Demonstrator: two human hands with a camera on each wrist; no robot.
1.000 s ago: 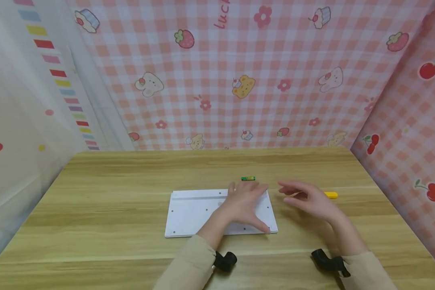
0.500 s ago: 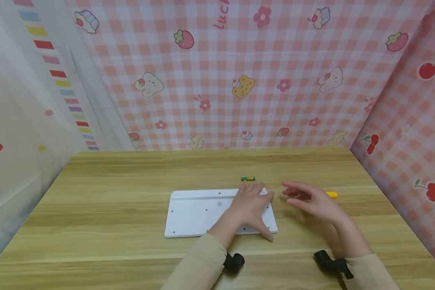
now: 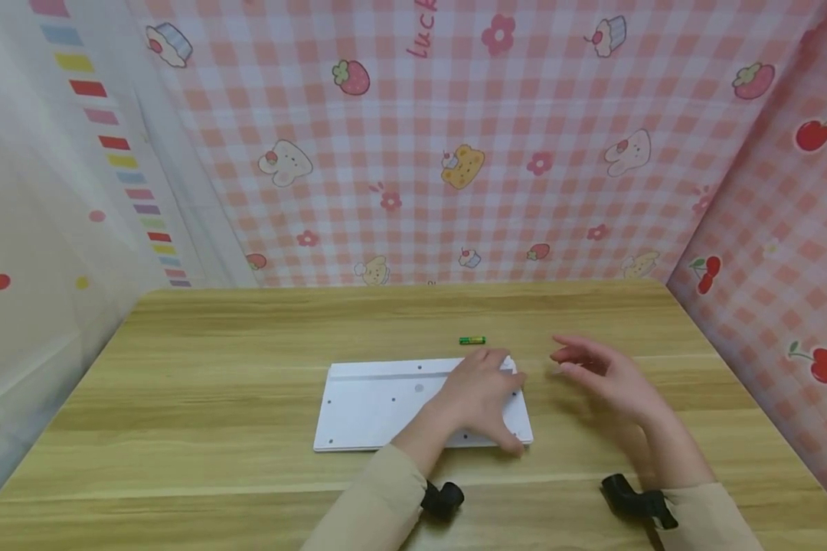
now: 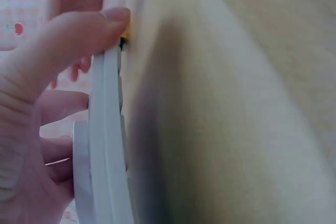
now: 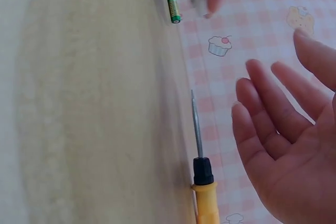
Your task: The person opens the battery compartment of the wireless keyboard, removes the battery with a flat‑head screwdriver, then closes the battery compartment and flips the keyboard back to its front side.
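Note:
A white keyboard (image 3: pixel 365 413) lies underside up on the wooden table, its key edges peeking out below in the left wrist view. My left hand (image 3: pixel 478 394) spans its right end and grips it, thumb (image 4: pixel 97 27) on the near edge and fingers toward the far edge. To the right, my right hand (image 3: pixel 609 379) hovers with relaxed, slightly bent fingers and nothing in them. Near that hand, the right wrist view shows a screwdriver (image 5: pixel 206 200) with a yellow handle and bare metal shaft; in the head view the hand hides it.
A small green battery (image 3: pixel 472 340) lies just beyond the keyboard's far edge. Wooden tabletop (image 3: pixel 200 383) stretches to the left. A pink checked cloth (image 3: pixel 400 115) hangs behind the table, with more cloth on both sides.
My left hand has slid right along the keyboard to its right end, which has shifted slightly right. My right hand has drifted a little right, covering the screwdriver's yellow handle in the head view.

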